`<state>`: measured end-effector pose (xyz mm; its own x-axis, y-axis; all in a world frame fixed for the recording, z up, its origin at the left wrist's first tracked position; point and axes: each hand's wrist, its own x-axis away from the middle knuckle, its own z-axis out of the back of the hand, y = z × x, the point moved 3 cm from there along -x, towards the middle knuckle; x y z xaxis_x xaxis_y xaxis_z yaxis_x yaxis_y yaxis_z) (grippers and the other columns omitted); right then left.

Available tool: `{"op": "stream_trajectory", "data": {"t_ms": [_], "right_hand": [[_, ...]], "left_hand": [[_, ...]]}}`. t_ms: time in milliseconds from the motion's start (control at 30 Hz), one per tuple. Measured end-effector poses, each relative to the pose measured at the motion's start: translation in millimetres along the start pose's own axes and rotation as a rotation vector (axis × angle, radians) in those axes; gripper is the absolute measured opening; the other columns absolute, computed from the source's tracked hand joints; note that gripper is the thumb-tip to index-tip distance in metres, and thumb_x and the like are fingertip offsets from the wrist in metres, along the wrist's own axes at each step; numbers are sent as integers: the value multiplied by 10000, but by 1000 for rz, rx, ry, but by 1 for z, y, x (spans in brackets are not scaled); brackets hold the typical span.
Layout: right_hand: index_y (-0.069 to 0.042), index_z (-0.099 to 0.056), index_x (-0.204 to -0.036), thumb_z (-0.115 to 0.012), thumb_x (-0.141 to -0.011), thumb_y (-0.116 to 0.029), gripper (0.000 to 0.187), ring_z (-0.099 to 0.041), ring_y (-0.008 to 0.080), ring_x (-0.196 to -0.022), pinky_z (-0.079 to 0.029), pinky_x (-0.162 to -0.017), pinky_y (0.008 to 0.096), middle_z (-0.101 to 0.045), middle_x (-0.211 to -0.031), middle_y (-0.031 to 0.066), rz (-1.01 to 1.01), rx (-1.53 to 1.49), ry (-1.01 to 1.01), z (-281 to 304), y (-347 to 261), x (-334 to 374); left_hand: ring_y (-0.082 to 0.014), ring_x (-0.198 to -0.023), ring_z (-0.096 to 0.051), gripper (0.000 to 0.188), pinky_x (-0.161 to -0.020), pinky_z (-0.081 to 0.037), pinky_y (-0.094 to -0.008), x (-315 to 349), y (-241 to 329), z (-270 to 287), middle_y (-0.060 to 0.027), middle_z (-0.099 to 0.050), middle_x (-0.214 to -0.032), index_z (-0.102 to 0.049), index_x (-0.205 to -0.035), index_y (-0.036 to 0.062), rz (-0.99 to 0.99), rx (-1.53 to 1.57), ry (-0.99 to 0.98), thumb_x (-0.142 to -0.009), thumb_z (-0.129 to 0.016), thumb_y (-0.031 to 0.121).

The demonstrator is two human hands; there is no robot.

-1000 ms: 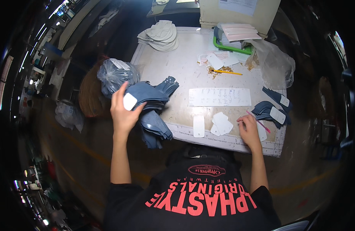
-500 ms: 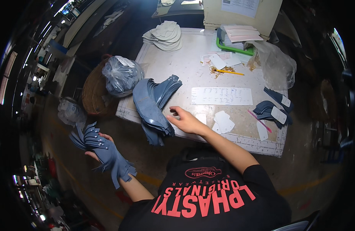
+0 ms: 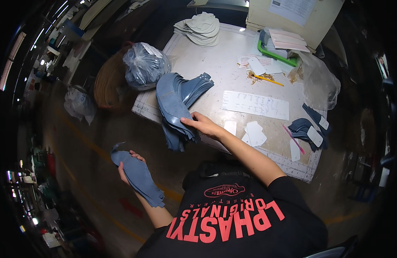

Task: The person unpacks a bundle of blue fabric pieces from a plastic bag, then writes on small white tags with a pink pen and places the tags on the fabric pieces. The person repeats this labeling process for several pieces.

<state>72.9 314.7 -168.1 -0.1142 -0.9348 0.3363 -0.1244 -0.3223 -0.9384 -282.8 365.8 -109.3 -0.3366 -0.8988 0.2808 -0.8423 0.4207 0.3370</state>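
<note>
My left hand (image 3: pixel 138 156) is out beyond the table's left front edge, its fingers wrapped round a stack of blue cut pieces (image 3: pixel 141 178), curved and leather-like or fabric-like. The stack droops over my left forearm. A bigger fanned pile of the same blue pieces (image 3: pixel 170 101) lies on the table's left edge, its lower ends hanging over. My right hand (image 3: pixel 203 124) pinches the near right edge of that pile between thumb and fingers. How many layers it grips is hidden.
The white table (image 3: pixel 211 56) also bears a plastic bag of blue pieces (image 3: pixel 147 66), off-white cut pieces (image 3: pixel 200 29), a green tray (image 3: pixel 276 55), a yellow pencil (image 3: pixel 268 80), a paper sheet (image 3: pixel 255 104), white tags (image 3: pixel 254 133) and tagged blue bundles (image 3: pixel 302 129). A round brown basket (image 3: pixel 108 81) stands left.
My right hand has moved left onto the pile's edge and closed on it. The stack in my left hand, fanned out before, now lies more together, lower and nearer me. The view has shifted.
</note>
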Motion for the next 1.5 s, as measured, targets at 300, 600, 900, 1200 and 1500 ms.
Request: {"op": "stream_trajectory", "data": {"t_ms": [300, 600, 900, 1200, 1500], "right_hand": [[85, -707, -1242, -668, -1048, -703, 812, -684, 201, -1032, -551, -943, 351, -744, -1116, 147, -30, -144, 18, -10, -20, 6], [144, -622, -1287, -701, -1006, -712, 905, -754, 446, -1148, -576, -1002, 460, -741, -1172, 372, 75, 55, 404, -61, -31, 4], [196, -521, -1449, -719, -1027, -614, 935, -666, 540, -1312, -531, -1120, 494, -646, -1356, 464, 133, 147, 350, -71, -18, 16], [192, -520, -1426, -751, -1020, -577, 900, -676, 527, -1294, -539, -1104, 487, -645, -1355, 456, 189, 169, 368, -71, -15, 18], [188, -410, -1546, -769, -984, -607, 1038, -675, 532, -1307, -536, -1121, 478, -636, -1392, 455, 311, 138, 354, -64, -2, 8]], "left_hand": [[-259, -1063, -675, 723, -999, -561, -389, -16, -33, -18, -103, -701, -1151, -545, -1519, 20, 256, -182, -12, -952, -670, 451], [-287, -984, -721, 643, -940, -586, -392, -47, -72, -49, -148, -747, -1135, -640, -1419, -27, 352, -478, -83, -999, -604, 459], [-264, -1074, -747, 419, -983, -584, -365, -70, -64, -50, -149, -768, -1184, -718, -1280, -47, 216, -839, 32, -991, -675, 253], [-277, -1104, -747, 451, -1018, -581, -381, -83, -62, -48, -153, -767, -1221, -697, -1340, -54, 182, -842, 62, -991, -689, 230], [-262, -1155, -743, 455, -1058, -565, -365, -108, -52, -65, -136, -768, -1264, -698, -1360, -47, 180, -892, 22, -1038, -679, 275]]}}
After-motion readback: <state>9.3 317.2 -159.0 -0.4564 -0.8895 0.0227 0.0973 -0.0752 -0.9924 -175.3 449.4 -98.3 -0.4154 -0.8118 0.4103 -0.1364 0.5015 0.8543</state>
